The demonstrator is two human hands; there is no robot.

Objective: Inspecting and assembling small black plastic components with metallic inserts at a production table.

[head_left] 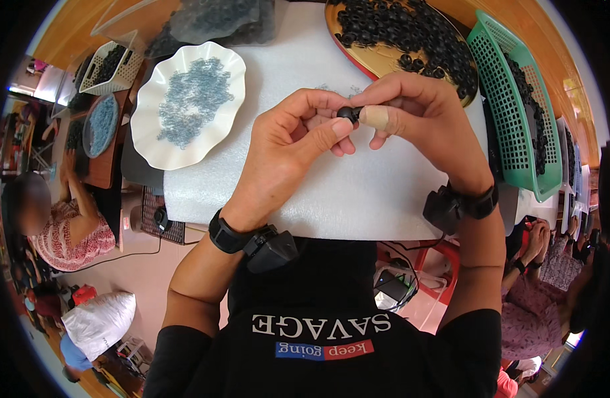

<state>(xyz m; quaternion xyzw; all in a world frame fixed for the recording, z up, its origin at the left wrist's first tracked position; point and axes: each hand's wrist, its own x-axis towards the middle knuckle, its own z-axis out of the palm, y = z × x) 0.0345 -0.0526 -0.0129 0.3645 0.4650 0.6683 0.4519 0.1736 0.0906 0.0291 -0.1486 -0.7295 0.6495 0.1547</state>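
Above the near half of the white foam-covered tabletop (345,199), my two hands meet. Between thumb and fingers, my left hand (282,149) pinches a small round black plastic part (345,114). My right hand (428,123) closes on the same part from the other side, its thumb wrapped in tan tape (376,117). The fingertips hide where the part ends, so I cannot tell whether it is one piece or two. A few tiny clear pieces (355,91) lie on the foam just beyond my fingers.
Left of my hands stands a scalloped white plate (149,136) of small blue-grey pieces. A gold tray (368,63) of black parts lies at far right, beside a green basket (550,179). A clear bin (122,30) is far left. People sit on both sides.
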